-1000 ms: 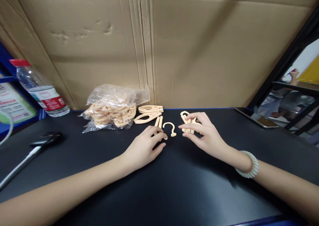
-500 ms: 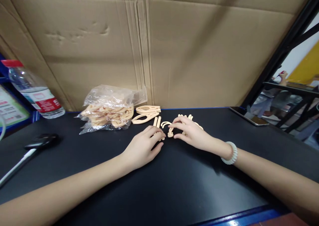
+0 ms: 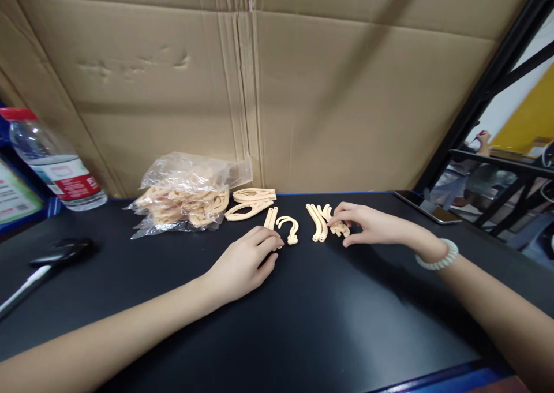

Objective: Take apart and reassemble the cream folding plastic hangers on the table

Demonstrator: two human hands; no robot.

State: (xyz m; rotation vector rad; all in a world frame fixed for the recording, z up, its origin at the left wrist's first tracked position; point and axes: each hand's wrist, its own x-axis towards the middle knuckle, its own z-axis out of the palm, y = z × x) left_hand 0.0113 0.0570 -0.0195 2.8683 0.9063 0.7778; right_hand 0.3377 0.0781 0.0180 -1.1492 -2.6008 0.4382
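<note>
My left hand [image 3: 244, 263] rests on the black table with its fingers bent over the near end of two straight pale wooden strips [image 3: 270, 217]. Its thumb lies apart from the fingers. Just right of it are hook-shaped wooden pieces [image 3: 292, 229] placed close together. Beyond these, a pair of longer curved strips [image 3: 318, 225] lies side by side. My right hand [image 3: 366, 223] reaches in from the right, thumb and fingers apart around a cluster of small wooden pieces [image 3: 340, 229]; the fingertips touch or nearly touch it. Short curved pieces [image 3: 324, 211] sit behind those fingers.
A clear plastic bag of wooden parts [image 3: 182, 194] stands by the cardboard wall [image 3: 346, 93], with leaf-shaped wooden frames [image 3: 249, 208] beside it. At left are a water bottle [image 3: 60, 168] and a black device with a white cable [image 3: 60, 251]. A phone [image 3: 426, 207] lies far right.
My right hand has moved right, off the hooked pieces and longer curved strips, which now show fully. My left hand stays nearly in place over the straight strips. The view has shifted slightly.
</note>
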